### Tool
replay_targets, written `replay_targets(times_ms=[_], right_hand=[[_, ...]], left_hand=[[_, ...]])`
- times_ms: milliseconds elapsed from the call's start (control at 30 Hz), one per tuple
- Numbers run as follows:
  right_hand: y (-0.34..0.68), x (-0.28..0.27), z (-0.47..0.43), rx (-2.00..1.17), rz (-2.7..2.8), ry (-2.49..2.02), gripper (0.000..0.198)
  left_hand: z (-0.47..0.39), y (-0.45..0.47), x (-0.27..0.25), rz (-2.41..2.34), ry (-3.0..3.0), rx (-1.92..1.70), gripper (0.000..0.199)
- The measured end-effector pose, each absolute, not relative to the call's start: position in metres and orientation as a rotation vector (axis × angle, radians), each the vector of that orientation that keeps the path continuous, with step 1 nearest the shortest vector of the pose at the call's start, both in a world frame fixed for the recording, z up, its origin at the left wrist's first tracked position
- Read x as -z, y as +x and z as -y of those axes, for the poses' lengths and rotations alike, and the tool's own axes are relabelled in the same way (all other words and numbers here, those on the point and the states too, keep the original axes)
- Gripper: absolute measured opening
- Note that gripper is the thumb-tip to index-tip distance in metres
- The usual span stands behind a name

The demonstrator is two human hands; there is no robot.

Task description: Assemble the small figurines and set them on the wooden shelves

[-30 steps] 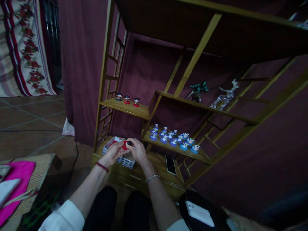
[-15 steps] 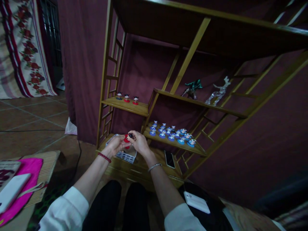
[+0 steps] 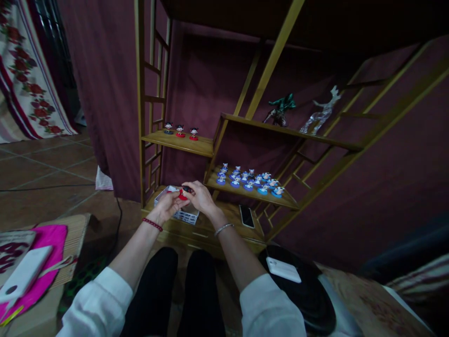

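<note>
We face a wooden shelf unit whose lowest board carries a patterned box. Over that box, as we look down, our left hand and our right hand both grip one small figurine, our left fingers at its red part, our right fingers at its dark top.

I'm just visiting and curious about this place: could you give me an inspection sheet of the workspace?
Surface: wooden shelf unit, several levels.
Things: red figurine held above an open box; three dark-haired figurines on the left shelf; blue- and purple-based figurines on the lower right shelf.
Clutter: dark-screened phone right of the box; pink cloth at far left.
Hands: left hand and right hand both on the red figurine.
Cables: dark cable by the tiled floor.
Surroundings: purple curtain, floral cloth.
</note>
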State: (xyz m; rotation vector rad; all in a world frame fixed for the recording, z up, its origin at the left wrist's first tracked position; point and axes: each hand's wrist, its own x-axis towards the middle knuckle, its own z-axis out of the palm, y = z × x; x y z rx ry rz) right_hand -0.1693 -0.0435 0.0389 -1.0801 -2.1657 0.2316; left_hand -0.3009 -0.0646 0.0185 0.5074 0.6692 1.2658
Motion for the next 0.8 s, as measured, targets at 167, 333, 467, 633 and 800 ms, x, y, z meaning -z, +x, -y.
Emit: replay_targets(times_ms=[167,333,467,633,800], right_hand=[[-0.167,-0.034,0.042,-0.217,2.174,-1.126,0.029],[-0.166,-0.035,0.044,-0.243,2.198,-1.119,0.03],[-0.164,-0.036,0.045,-0.267,2.205,-1.102,0.03],[-0.159,-0.037,0.045,-0.259,2.214,-1.045,0.028],[-0.156,-0.038,0.042,-0.247,2.226,-1.022,0.027]], left_hand=[[0.061,-0.297,-0.011,-0.674,0.457,-1.288,0.016],[0.062,-0.295,-0.009,-0.694,0.419,-1.269,0.018],[0.064,-0.293,-0.011,-0.712,0.456,-1.274,0.018],[0.062,-0.292,-0.011,-0.742,0.475,-1.244,0.016],[0.06,-0.29,-0.013,-0.727,0.467,-1.24,0.015]])
